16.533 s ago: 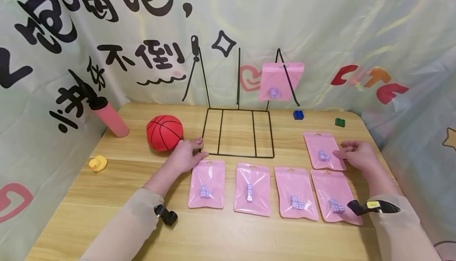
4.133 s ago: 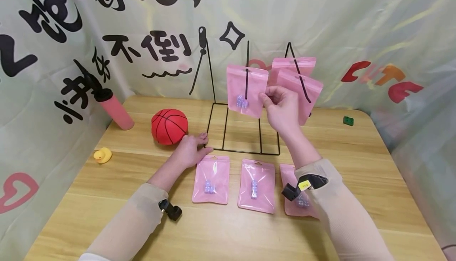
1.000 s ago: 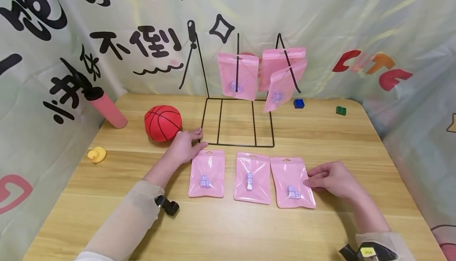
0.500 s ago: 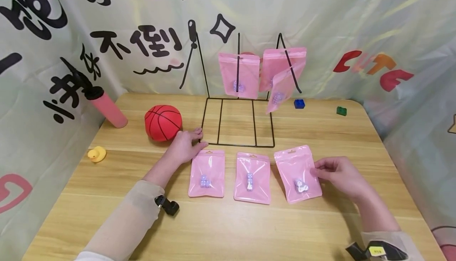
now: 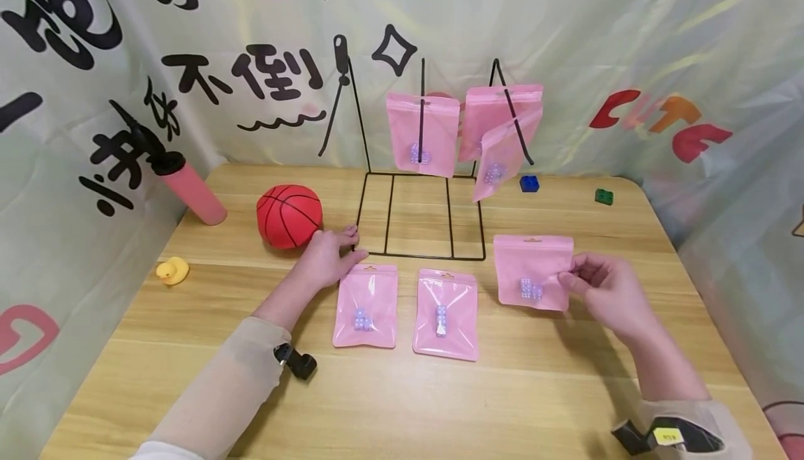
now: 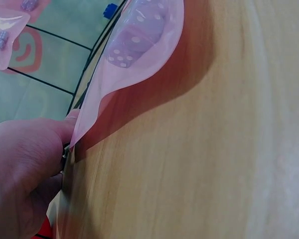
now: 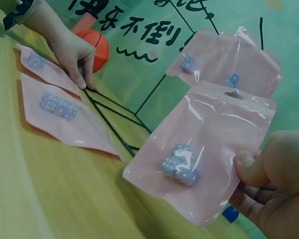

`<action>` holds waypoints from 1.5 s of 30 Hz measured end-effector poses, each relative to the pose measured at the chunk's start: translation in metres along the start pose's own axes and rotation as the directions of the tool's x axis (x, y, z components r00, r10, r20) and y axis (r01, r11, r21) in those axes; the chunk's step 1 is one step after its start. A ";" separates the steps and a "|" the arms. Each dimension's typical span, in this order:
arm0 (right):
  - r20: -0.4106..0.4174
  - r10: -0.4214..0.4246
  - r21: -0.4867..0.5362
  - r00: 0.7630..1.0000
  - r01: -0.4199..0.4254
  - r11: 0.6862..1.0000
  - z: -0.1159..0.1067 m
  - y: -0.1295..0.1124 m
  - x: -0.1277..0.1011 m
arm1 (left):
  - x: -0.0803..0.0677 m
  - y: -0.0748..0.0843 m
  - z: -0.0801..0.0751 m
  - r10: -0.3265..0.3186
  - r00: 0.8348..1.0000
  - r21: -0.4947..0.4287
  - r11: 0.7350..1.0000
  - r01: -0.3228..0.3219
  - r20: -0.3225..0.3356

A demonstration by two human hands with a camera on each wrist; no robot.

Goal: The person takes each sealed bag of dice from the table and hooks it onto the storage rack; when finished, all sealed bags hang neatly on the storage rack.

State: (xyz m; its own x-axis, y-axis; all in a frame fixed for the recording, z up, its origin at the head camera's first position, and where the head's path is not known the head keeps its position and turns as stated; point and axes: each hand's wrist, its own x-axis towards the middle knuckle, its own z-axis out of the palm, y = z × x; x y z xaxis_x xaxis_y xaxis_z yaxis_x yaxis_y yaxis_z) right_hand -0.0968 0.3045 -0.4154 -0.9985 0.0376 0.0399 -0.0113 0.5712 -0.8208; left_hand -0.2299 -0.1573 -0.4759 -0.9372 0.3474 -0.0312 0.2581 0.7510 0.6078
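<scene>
Just lifted the held pouch (image 5: 527,268) clear of the counter (image 5: 402,411), after having it flat at the right end of the row a second ago. Now got it over the right half, out past the front right corner of the wire rack (image 5: 451,256), with its hang hole up, top edge pretty level and dice (image 5: 526,288) bunched down low. Pinching it by the right edge with the right hand (image 5: 615,296), thumb in front and fingers behind, so closed right up on the plastic. Holding the rack's front left corner with the left hand (image 5: 323,261), same as a second ago, thumb and fingers closed on the wire. Can't tell how hard.

Can count three up already: middle pouch (image 5: 440,135) on the centre prong, rear pouch (image 5: 486,114) and twisted pouch (image 5: 499,153) on the right one. Still got two lying flat between rack and front edge, namely left pouch (image 5: 366,296) and centre pouch (image 5: 461,306). Would call that past halfway: three hung, one in hand, two to go. Looks ready for hanging, with no fingers over the hole. Might want to watch that twisted pouch, could snag.
</scene>
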 end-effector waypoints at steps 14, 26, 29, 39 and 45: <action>-0.062 -0.142 0.074 0.988 0.146 0.986 0.017 -0.057 0.015 | 0.001 -0.002 0.001 0.018 1.000 -0.017 1.000 -0.018 -0.002; -0.024 -0.233 0.202 0.972 0.233 0.951 0.035 -0.109 0.027 | -0.002 -0.002 0.001 0.025 1.000 -0.020 0.999 -0.025 -0.006; -0.023 -0.249 0.229 0.968 0.248 0.941 0.041 -0.119 0.032 | -0.001 -0.002 0.001 0.023 1.000 -0.023 0.999 -0.023 -0.010; -0.024 -0.317 0.328 0.948 0.307 0.893 0.065 -0.146 0.049 | -0.001 -0.002 -0.001 0.032 0.999 -0.033 0.999 -0.032 -0.007; -0.032 -0.312 0.345 0.949 0.304 0.888 0.074 -0.151 0.059 | 0.000 -0.003 -0.001 0.034 0.999 -0.030 0.999 -0.034 -0.012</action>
State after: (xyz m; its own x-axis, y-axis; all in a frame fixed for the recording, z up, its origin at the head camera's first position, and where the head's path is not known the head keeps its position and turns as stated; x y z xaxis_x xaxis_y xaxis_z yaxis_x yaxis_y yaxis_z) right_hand -0.1577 0.1594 -0.3313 -0.9427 -0.1166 0.3125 -0.3320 0.2359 -0.9133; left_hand -0.2313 -0.1600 -0.4775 -0.9306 0.3659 -0.0013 0.2827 0.7213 0.6323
